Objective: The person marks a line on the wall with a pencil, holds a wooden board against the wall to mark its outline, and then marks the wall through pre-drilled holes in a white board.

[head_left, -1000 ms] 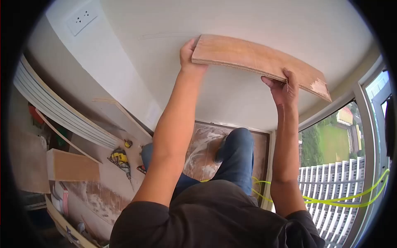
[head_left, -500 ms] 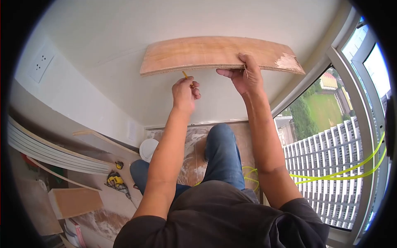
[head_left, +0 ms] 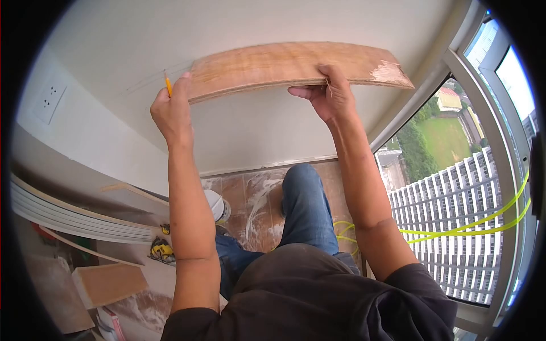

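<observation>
A long plywood strip (head_left: 273, 68) lies against the pale wall (head_left: 239, 133), its layered edge facing me and its right end scuffed pale. My right hand (head_left: 333, 96) grips the strip right of its middle, thumb on the face and fingers under the edge. At the strip's left end is my left hand (head_left: 173, 108), closed round a yellow pencil (head_left: 168, 84) whose tip points up toward the wall. One finger of that hand touches the board's end corner. Faint lines show on the wall beside the pencil tip.
A socket plate (head_left: 50, 101) is on the left wall. Below are a white bucket (head_left: 216, 204), long white panels (head_left: 74, 213), a yellow and black tool (head_left: 162, 250) and a wood block (head_left: 111, 284). Windows (head_left: 449, 187) fill the right, with green cords (head_left: 455, 232) crossing them.
My left hand has moved left and up with the pencil, from below the strip to its left end. The strip and my right hand have shifted slightly up and left in view.
</observation>
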{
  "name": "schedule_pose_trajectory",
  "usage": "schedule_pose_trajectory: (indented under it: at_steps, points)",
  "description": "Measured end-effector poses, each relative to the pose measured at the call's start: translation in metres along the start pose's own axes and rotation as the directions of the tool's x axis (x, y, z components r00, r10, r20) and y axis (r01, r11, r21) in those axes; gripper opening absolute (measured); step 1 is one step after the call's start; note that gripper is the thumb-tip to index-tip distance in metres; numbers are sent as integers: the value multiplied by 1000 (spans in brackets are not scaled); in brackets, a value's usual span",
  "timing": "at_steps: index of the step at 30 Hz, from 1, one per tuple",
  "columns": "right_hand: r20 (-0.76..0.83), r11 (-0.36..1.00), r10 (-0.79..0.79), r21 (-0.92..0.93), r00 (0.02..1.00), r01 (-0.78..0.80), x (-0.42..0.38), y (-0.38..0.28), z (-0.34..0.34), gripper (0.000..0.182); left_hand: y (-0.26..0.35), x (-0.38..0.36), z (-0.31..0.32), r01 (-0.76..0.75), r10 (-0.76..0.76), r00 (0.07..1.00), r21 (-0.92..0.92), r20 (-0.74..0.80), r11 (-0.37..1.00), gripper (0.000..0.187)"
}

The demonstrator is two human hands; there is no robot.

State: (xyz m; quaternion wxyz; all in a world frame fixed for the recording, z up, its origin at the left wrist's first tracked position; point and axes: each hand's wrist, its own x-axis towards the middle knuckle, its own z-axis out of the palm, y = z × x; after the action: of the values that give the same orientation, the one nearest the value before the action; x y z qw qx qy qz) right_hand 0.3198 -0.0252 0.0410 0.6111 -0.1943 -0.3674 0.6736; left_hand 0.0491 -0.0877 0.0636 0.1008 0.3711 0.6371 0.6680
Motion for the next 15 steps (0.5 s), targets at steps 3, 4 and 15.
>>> schedule_pose_trajectory:
  at_steps: [3, 4, 15]
  points:
    - [17, 1000, 22, 5, 1000, -22, 2, 0, -3, 39, -5, 2, 8, -91, 102, 994, 210, -39, 974, 47]
    - [35, 1000, 26, 6, 999, -26, 3, 0, -4, 39, -4, 4, 9, -69, 79, 996, 219, -35, 973, 46]
    - [31, 1000, 16, 0, 999, -16, -1, 0, -1, 40, -11, 11, 11, -59, 59, 998, 53, 5, 997, 42]
